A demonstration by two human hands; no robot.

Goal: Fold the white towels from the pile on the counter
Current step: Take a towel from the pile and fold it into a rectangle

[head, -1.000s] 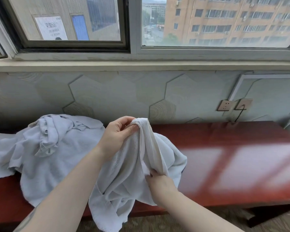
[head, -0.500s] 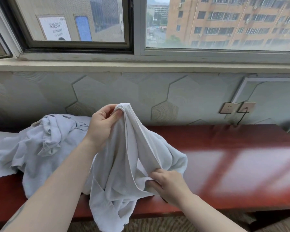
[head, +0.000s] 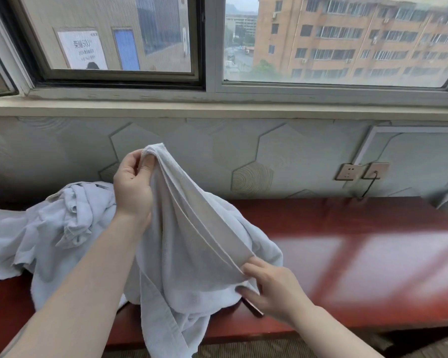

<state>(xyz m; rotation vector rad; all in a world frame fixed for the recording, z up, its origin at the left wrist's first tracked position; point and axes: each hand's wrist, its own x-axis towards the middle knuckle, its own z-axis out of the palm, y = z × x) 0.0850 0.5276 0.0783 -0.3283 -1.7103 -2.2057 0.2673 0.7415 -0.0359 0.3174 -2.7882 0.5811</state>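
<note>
— Two hands are working one soft white terry towel [head: 192, 254] just now. Which step is this?

— Finding the edge, I'd say. The left hand [head: 132, 187] is pinching a corner of the towel high up, in front of the grey hexagon-patterned wall panel [head: 295, 156], and the right hand [head: 272, 285] is gripping the hemmed border lower down, just above the glossy red-brown wooden counter [head: 373, 254].

— And the towel itself?

— It is hanging between the two grips, its hem stretching taut in a line, and the loose rest is sagging onto the counter and over the counter's near edge.

— What is the next move calling for?

— Probably running the right hand along the hem to the second corner, then spreading the cloth flat on the counter's bare right part.

— The others?

— They are lying as a crumpled heap of white towels [head: 55, 228] on the counter's left end, limp and creased.

— Something dark is showing beside the right hand.

— Slim and dark, lying on the counter; I cannot tell what it is.
</note>
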